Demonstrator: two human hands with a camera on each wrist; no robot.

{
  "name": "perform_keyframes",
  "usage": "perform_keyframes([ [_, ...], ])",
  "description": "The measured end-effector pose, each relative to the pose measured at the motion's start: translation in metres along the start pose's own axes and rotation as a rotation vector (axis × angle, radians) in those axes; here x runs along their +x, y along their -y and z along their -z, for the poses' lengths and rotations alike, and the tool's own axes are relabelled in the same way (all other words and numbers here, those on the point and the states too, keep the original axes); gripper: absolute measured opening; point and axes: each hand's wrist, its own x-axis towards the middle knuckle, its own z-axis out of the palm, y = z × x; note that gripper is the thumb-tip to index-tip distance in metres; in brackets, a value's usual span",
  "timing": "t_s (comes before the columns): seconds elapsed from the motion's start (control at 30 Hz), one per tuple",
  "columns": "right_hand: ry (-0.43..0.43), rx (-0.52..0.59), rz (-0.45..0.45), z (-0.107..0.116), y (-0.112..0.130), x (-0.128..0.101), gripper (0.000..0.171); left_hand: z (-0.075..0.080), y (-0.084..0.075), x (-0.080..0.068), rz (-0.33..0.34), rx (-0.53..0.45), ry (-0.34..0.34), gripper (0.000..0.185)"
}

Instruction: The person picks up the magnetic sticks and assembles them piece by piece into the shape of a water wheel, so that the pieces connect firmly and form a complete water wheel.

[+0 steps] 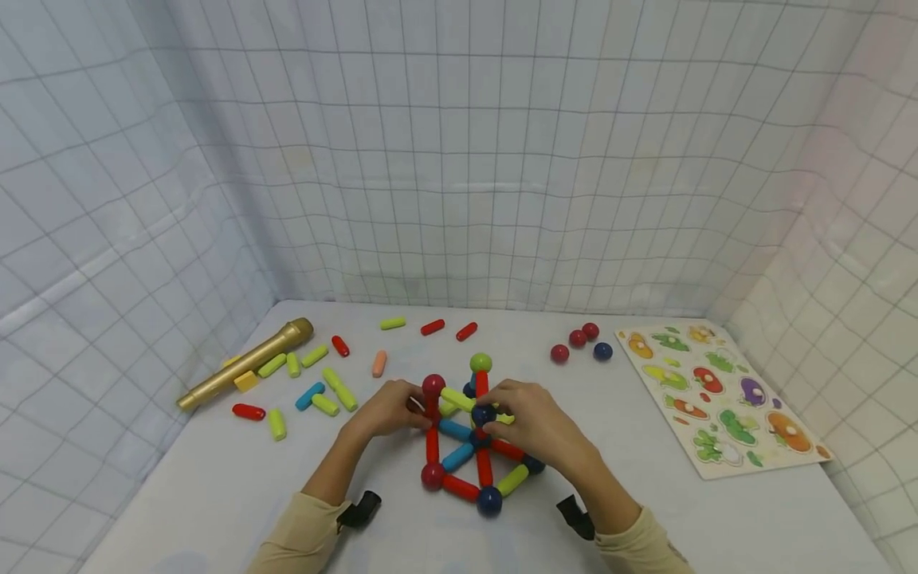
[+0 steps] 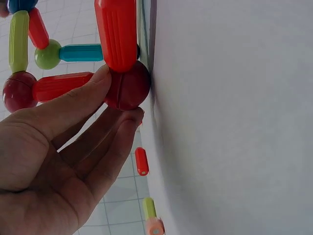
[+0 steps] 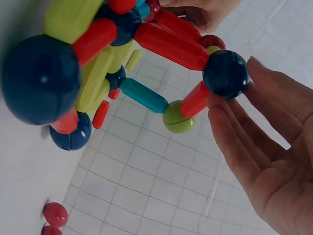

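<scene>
Both hands are working at the near middle of the worktop (image 1: pixel 215 478): the left hand (image 1: pixel 387 410) is pinching a dark red ball (image 2: pixel 128 85) of the rod-and-ball structure (image 1: pixel 469 438) between thumb and fingers, and the right hand (image 1: pixel 534 426) is touching a navy ball (image 3: pixel 226 73) at an upper joint with nearly straight fingers. Looking light and rigid, the plastic frame is probably coming apart easily at its joints, so holding it at the balls seems safest. Farther away, loose rods (image 1: pixel 330 391), a gold microphone (image 1: pixel 247 363), spare balls (image 1: pixel 577 343) and a puzzle board (image 1: pixel 724 395) are lying.
</scene>
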Motion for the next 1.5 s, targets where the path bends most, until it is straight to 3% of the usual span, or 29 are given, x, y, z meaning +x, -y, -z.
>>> perform_keyframes([
  [0.3,-0.175,0.007,0.04,-0.012,-0.011,0.005,0.029,0.002,-0.009,0.026,-0.014,0.066,-0.08,0.03],
  [0.43,-0.202,0.011,0.042,-0.013,-0.012,0.004,0.031,0.012,-0.001,0.03,-0.004,0.119,-0.111,0.03],
  [0.67,-0.211,0.032,0.065,-0.012,-0.011,0.008,0.032,0.065,0.026,0.049,0.182,0.264,-0.324,0.03],
  [0.77,-0.203,0.059,0.065,-0.012,-0.011,0.009,0.031,0.074,0.035,0.06,0.269,0.296,-0.299,0.035],
  [0.9,-0.19,0.071,0.07,-0.013,-0.009,0.009,0.031,0.072,0.038,0.062,0.319,0.283,-0.247,0.03],
  [1.0,-0.195,0.058,0.076,-0.014,-0.009,0.008,0.03,0.069,0.033,0.055,0.303,0.261,-0.26,0.028],
  [1.1,-0.197,0.038,0.082,-0.015,-0.01,0.008,0.03,0.066,0.021,0.038,0.262,0.146,-0.278,0.029],
  [1.2,-0.192,0.038,0.08,-0.015,-0.011,0.007,0.03,0.061,0.003,0.013,0.171,-0.04,-0.294,0.033],
  [1.37,-0.184,0.048,0.066,-0.014,-0.011,0.007,0.029,0.04,-0.024,-0.027,-0.042,-0.376,-0.25,0.041],
  [1.5,-0.185,0.051,0.059,-0.015,-0.013,0.007,0.028,0.019,-0.038,-0.043,-0.164,-0.494,-0.185,0.04],
])
